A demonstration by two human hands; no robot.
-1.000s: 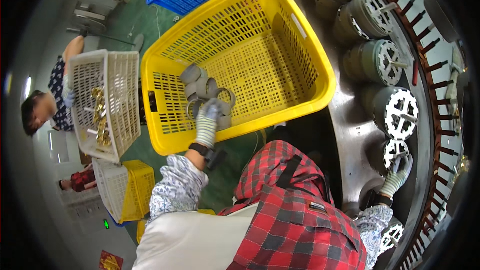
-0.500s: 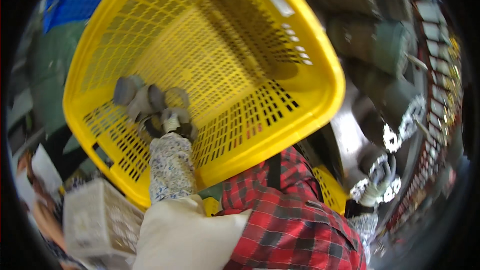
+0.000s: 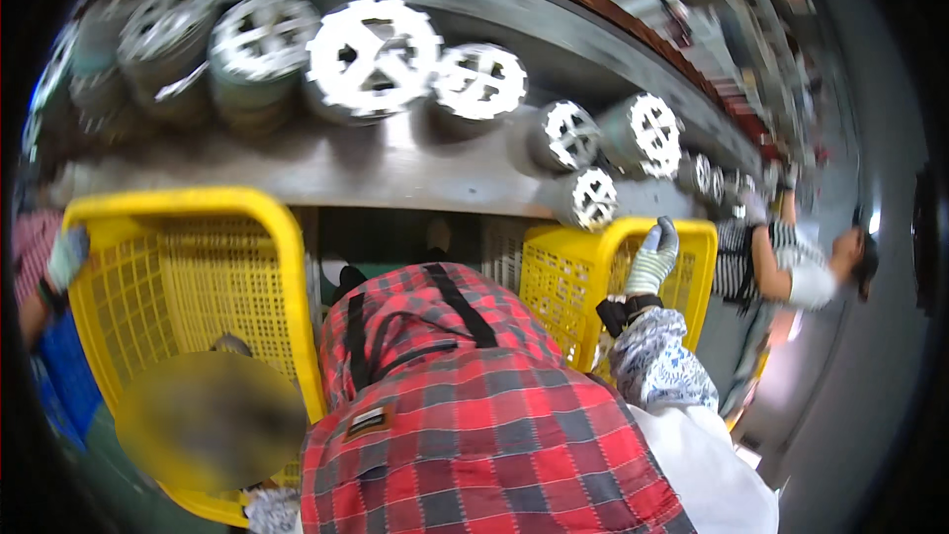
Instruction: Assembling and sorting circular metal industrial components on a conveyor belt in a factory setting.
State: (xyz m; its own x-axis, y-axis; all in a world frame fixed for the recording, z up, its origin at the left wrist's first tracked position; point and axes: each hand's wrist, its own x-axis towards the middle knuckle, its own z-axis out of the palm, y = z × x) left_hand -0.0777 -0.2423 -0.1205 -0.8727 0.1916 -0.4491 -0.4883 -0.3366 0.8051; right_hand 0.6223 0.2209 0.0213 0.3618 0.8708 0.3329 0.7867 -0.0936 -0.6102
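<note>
My right hand, in a pale knit glove with grey fingertips, is raised over a yellow basket on my right. Its fingers are stretched out, with nothing visible in them. On my left is a large yellow basket with openwork walls. A patterned sleeve shows at its near edge, but a round blurred patch covers the place of my left hand, so its fingers cannot be seen. A small grey piece shows in this basket just above the patch.
Along the grey bench stand several round metal parts with toothed, spoked ends, one large wheel-like part among them. At far left a person's gloved hand is at the basket rim. Another person is at the right, past the yellow basket.
The view has swung toward the bench. The large yellow basket now appears lower left instead of filling the middle. My left hand, earlier among grey pieces inside it, is now hidden.
</note>
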